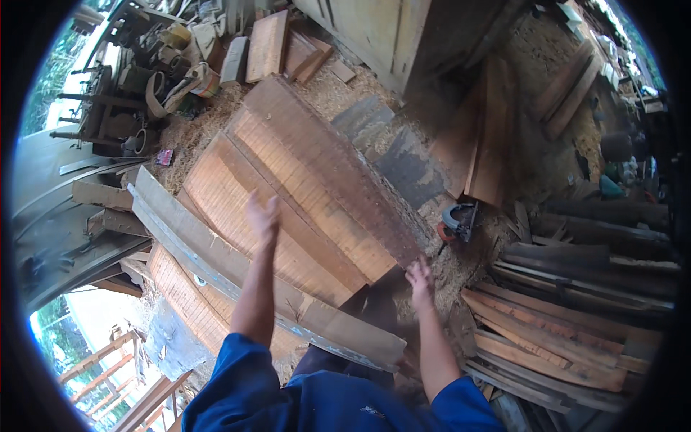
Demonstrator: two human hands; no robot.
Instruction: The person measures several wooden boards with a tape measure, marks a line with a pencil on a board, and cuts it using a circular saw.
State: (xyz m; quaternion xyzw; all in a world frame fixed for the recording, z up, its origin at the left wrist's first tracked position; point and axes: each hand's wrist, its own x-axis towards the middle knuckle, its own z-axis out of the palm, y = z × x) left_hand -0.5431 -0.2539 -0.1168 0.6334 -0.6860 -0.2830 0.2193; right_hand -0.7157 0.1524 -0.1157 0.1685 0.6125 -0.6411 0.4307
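Note:
Several wide rough-sawn planks [317, 187] lie side by side in front of me, running from far left to near right. Above a darker strip between them is my left hand [263, 216], its fingers apart and nothing in it. My right hand [419, 282] is by the near right end of the outermost plank [360, 194], which has a bark edge. Its fingers are loosely bent and apart, with no object in them; whether they touch the plank I cannot tell. Closer to my body, a long grey board [237, 263] with worn blue-white paint crosses under my left forearm.
A circular saw [459, 220] rests on the sawdust-covered floor to the right. Stacked planks [554, 331] lie at the near right, and more boards [493, 137] beyond the saw. A large cabinet [367, 36] stands at the back. Clutter and a machine [115, 108] fill the far left.

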